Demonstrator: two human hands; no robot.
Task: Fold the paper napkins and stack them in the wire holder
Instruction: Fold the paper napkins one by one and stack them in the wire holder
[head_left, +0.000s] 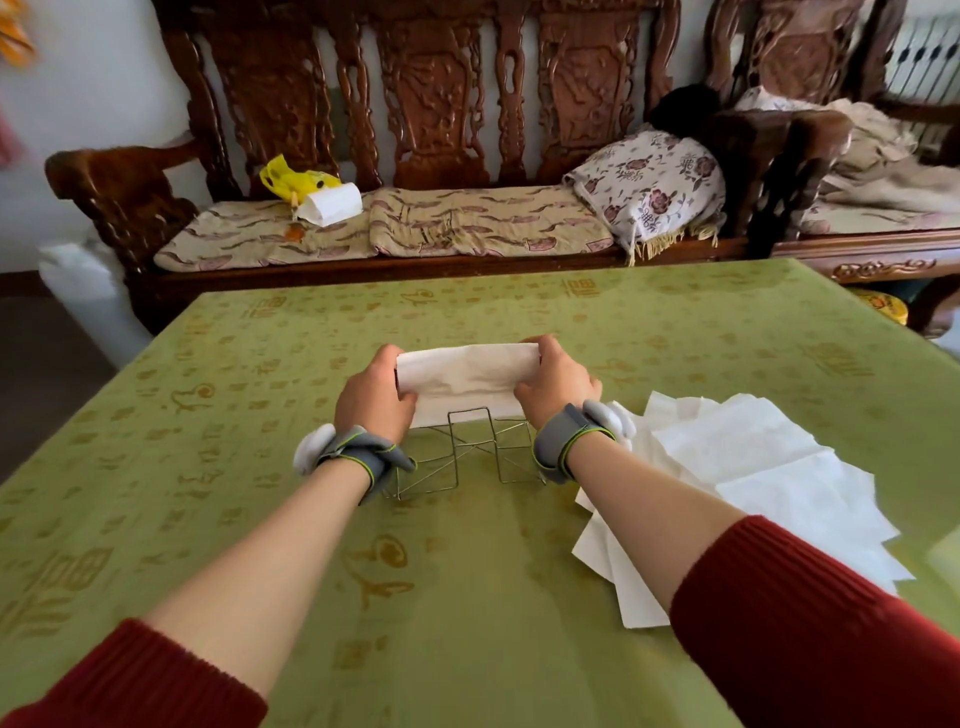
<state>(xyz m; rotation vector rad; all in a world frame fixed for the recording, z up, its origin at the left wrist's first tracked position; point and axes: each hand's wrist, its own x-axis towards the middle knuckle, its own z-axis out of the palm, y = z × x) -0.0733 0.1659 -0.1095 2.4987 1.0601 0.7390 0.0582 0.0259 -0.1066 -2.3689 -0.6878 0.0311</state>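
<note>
A folded white paper napkin (465, 379) is held by both ends just above the wire holder (467, 452), its lower edge reaching the holder's top wires. My left hand (371, 397) grips the napkin's left end and my right hand (556, 387) grips its right end. The holder is a thin metal frame standing on the green tablecloth between my wrists; its far side is hidden behind the napkin. A loose pile of unfolded white napkins (753, 483) lies flat to the right, partly under my right forearm.
The green patterned tablecloth (260, 467) covers the whole table. Behind the table stands a carved wooden bench (415, 130) with cushions, a yellow bag (293, 179), a tissue pack (332, 203) and a floral pillow (654, 187).
</note>
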